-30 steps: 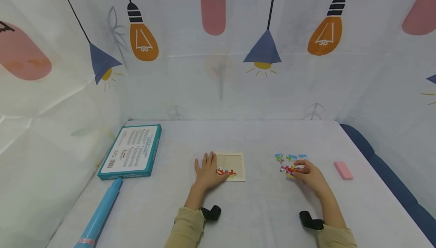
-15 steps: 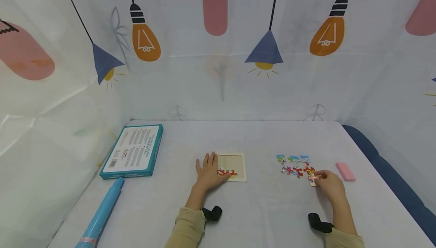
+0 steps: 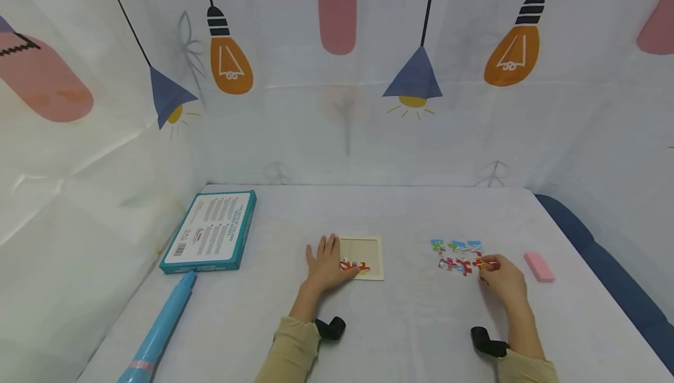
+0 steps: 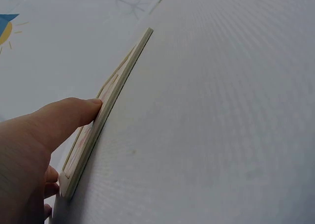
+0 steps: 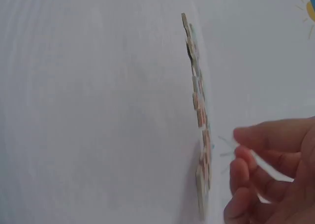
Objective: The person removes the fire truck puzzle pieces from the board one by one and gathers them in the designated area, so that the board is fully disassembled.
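My left hand (image 3: 323, 271) rests over the left side of a shallow wooden puzzle tray (image 3: 381, 259), fingers straight. Its thumb lies on the tray's near rim in the left wrist view. A few red puzzle pieces (image 3: 363, 266) sit along the tray's near part, partly hidden by the hand. Over the right end of a cluster of loose, colourful puzzle pieces (image 3: 463, 266) is my right hand (image 3: 506, 285). In the right wrist view its fingers are loosely bent, with nothing visible between them. The pieces (image 5: 201, 116) lie flat, apart from the fingertips; the head view hides the nearest one.
A pink block (image 3: 539, 266) lies right of the right hand. At the left of the white table (image 3: 411, 336) is a teal-edged box (image 3: 210, 231), with a long blue tube (image 3: 160, 330) nearer me. Dark blue seating (image 3: 605, 260) runs past the right edge.
My right hand first shifts right from the middle of the pieces to the yellow one at the near end, then slightly back left and up. My left hand stays on the tray.
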The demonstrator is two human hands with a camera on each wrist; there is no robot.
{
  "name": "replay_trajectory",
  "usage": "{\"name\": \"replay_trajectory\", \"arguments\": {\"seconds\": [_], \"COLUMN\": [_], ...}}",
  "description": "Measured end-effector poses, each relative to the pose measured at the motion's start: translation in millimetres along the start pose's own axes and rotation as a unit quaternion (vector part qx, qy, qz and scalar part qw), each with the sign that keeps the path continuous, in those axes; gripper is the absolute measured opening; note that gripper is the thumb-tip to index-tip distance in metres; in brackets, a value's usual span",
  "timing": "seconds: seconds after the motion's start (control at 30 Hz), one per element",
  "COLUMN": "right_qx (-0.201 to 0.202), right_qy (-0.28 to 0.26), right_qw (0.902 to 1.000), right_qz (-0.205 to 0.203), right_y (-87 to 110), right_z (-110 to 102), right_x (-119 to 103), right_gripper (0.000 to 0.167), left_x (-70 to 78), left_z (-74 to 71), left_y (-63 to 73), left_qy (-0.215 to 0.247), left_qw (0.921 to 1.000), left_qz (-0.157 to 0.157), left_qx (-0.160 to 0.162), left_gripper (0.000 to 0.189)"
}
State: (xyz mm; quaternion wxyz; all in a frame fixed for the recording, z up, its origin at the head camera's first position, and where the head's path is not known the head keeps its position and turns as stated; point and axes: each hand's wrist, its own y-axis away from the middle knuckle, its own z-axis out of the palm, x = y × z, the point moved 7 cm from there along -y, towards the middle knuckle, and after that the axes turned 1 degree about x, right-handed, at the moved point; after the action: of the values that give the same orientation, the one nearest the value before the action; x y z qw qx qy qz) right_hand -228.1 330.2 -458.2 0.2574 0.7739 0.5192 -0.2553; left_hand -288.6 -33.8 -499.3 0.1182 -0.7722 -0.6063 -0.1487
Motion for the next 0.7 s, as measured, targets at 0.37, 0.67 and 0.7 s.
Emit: {"name": "replay_trajectory", "arguments": {"seconds": [0.37, 0.67, 0.7], "right_qx": [-0.008, -0.055, -0.058], "right_qy": [-0.182, -0.205, -0.204], "right_qw": [0.9754, 0.9644, 0.9639], "right_qz": [-0.124, -0.157, -0.161], "right_y": [6.1, 17.3, 18.8], "right_z": [51.1, 103.1, 107.7], "right_x": [-86.8, -130.3, -133.1], "right_gripper": [0.032, 0.026, 0.025], "left_x": [2.8, 3.3, 3.2], "left_z": [-6.1, -12.2, -12.8], "left_y": [2.7, 4.5, 5.0], "left_qy": [0.003, 0.01, 0.013], "left_qw": [0.9999, 0.9995, 0.9993], "left_qz": [0.003, 0.012, 0.015], "left_qx": [0.014, 0.028, 0.031], "left_gripper": [0.088, 0.087, 0.084]}}
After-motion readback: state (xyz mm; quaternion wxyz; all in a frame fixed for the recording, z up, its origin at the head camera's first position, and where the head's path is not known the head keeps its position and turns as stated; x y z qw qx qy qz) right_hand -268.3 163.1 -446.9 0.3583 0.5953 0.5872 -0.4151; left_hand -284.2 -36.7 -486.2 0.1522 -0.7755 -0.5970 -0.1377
